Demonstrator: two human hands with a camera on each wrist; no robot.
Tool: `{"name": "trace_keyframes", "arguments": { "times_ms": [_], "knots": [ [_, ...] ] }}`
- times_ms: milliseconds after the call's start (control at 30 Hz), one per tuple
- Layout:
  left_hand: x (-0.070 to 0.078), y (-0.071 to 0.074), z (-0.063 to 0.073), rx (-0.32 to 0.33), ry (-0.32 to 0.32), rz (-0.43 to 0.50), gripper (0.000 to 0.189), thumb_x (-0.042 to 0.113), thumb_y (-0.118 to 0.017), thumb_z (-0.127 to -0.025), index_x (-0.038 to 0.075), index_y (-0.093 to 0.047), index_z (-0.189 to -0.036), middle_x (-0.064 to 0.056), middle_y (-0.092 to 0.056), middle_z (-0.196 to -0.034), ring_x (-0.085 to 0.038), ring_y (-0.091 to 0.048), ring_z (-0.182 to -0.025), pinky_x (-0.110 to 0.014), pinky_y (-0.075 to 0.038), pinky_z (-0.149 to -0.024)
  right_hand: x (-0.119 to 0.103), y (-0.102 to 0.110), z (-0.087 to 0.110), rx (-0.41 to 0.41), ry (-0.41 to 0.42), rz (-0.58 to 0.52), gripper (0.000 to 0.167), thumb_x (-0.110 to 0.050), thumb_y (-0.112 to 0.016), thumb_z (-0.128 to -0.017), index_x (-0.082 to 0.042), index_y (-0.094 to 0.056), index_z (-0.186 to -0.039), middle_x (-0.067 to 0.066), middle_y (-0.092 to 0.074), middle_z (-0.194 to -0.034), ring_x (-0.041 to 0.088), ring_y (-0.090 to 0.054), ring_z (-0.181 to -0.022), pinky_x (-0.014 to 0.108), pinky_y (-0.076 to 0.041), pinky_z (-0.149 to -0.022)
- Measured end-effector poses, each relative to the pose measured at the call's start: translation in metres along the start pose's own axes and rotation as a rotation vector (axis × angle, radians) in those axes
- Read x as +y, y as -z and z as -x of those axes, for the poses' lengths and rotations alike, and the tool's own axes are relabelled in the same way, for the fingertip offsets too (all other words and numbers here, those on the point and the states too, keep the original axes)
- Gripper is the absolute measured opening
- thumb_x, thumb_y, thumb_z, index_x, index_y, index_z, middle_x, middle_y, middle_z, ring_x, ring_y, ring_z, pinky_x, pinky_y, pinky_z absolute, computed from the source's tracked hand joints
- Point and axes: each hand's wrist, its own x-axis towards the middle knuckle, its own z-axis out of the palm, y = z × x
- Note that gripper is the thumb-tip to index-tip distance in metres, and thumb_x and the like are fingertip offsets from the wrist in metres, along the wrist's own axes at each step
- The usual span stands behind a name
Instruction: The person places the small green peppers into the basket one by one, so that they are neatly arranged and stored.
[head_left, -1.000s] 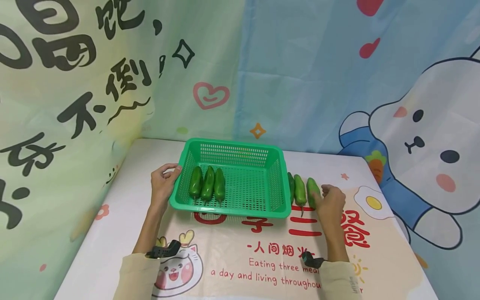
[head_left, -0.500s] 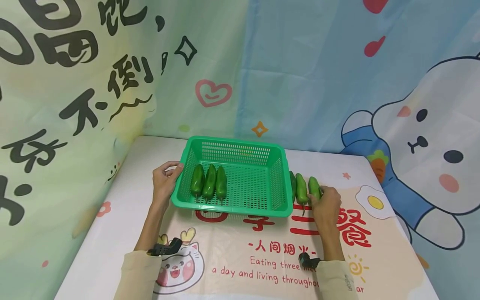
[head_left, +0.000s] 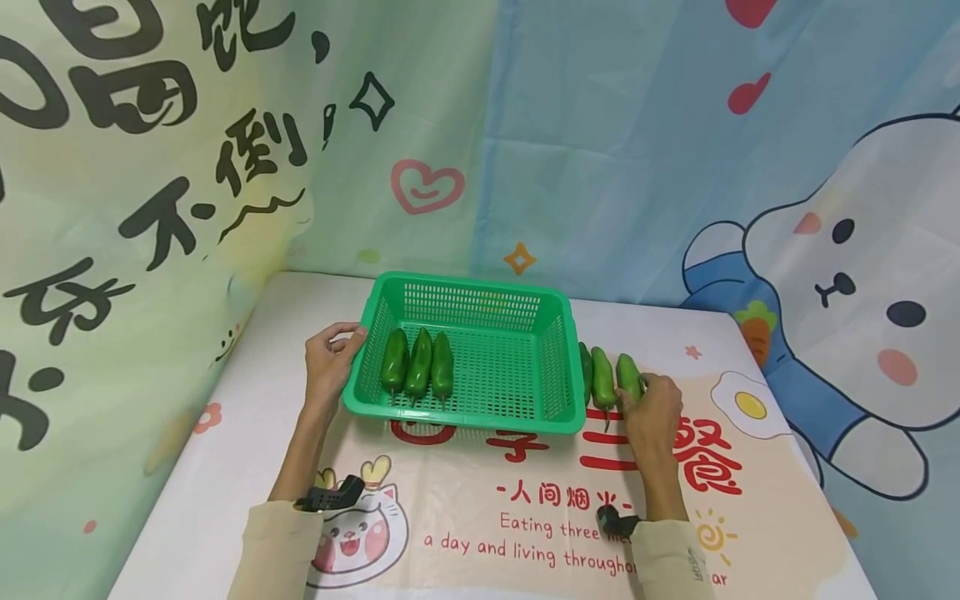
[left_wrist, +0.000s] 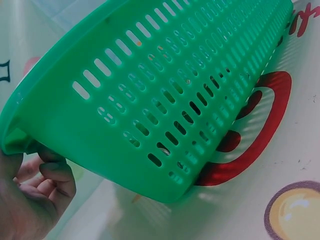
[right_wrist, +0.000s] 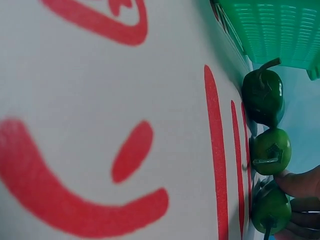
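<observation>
Your left hand grips the basket at nine o'clock, three peppers lying inside that end. Outside, at three o'clock, your right hand pinches the outermost pepper, beside two more peppers.

Your head view looks forward and down over the desk; your 2 wrist views sit nearer; all 3 share the basket.
</observation>
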Motion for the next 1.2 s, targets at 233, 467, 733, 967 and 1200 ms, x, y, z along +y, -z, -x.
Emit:
{"name": "trace_keyframes", "arguments": {
  "times_ms": [233, 467, 733, 967, 1200],
  "knots": [
    [0.0, 0.0, 0.0, -0.007, 0.001, -0.001, 0.035, 0.024, -0.07, -0.109, -0.005, -0.072, -0.129, -0.005, -0.08, -0.082, -0.005, -0.072, -0.064, -0.019, -0.058, -0.059, 0.003, 0.001, -0.002, -0.02, -0.024, 0.007, 0.043, -0.013, -0.079, -0.1, 0.015, -0.069, -0.132, 0.033, -0.071, -0.112, 0.039, -0.063, -0.09, 0.048, -0.055, -0.08],
    [0.001, 0.001, 0.0, -0.003, 0.002, -0.012, 0.036, 0.025, -0.07, -0.108, -0.005, -0.073, -0.128, -0.005, -0.08, -0.082, -0.005, -0.072, -0.063, -0.019, -0.057, -0.059, 0.009, 0.005, -0.007, -0.005, -0.059, -0.075, 0.045, -0.017, -0.075, -0.103, 0.014, -0.069, -0.134, 0.035, -0.074, -0.12, 0.045, -0.069, -0.105, 0.056, -0.059, -0.093],
    [0.002, 0.001, 0.001, -0.013, 0.005, -0.006, 0.037, 0.025, -0.071, -0.108, -0.005, -0.072, -0.129, -0.005, -0.08, -0.082, -0.005, -0.072, -0.064, -0.019, -0.058, -0.058, 0.015, 0.018, -0.013, -0.008, -0.289, -0.217, 0.045, -0.024, -0.083, -0.096, 0.008, -0.076, -0.128, 0.032, -0.076, -0.123, 0.036, -0.067, -0.11, 0.012, -0.045, -0.064],
    [0.001, 0.001, 0.001, -0.012, 0.014, -0.003, 0.037, 0.025, -0.071, -0.108, -0.005, -0.072, -0.129, -0.004, -0.08, -0.082, -0.004, -0.071, -0.063, -0.019, -0.057, -0.058, 0.026, 0.025, -0.019, -0.117, -0.577, -0.46, 0.055, -0.032, -0.084, -0.098, 0.001, -0.072, -0.14, 0.017, -0.072, -0.134, 0.011, -0.064, -0.104, 0.008, -0.055, -0.075],
    [0.001, 0.0, 0.001, 0.001, -0.004, 0.001, 0.033, 0.022, -0.07, -0.108, -0.005, -0.073, -0.127, 0.001, -0.078, -0.077, -0.003, -0.07, -0.062, -0.018, -0.056, -0.057, 0.032, 0.031, -0.019, -0.15, -0.706, -0.714, 0.015, -0.027, -0.093, -0.09, -0.019, -0.082, -0.096, -0.015, -0.074, -0.079, -0.001, -0.071, -0.082, 0.014, -0.061, -0.08]
  ]
}}
